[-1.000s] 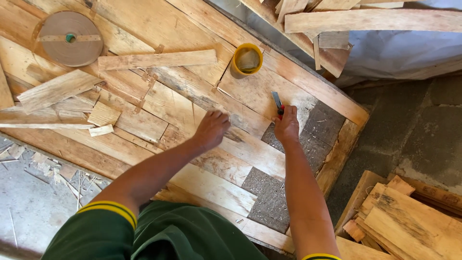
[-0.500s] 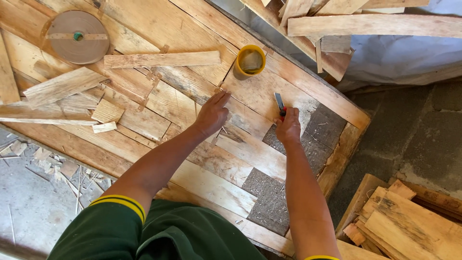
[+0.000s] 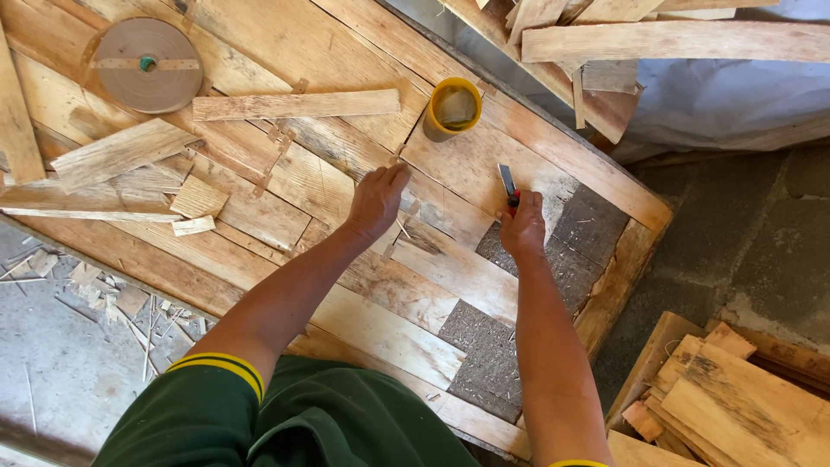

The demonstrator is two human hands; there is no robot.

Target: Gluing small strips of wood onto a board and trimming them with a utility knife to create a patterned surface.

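Right hand (image 3: 522,227) grips a knife (image 3: 507,184), left hand (image 3: 377,201) flat on veneer (image 3: 450,164) — yellow cup (image 3: 455,105) holds pale liquid.

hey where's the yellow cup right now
In the head view the yellow cup stands on the wooden board, upper middle, just beyond the left hand and the right hand holding a knife.

Knife handle (image 3: 515,204) hidden inside right grip (image 3: 522,227); cup (image 3: 455,105) contents unclear.
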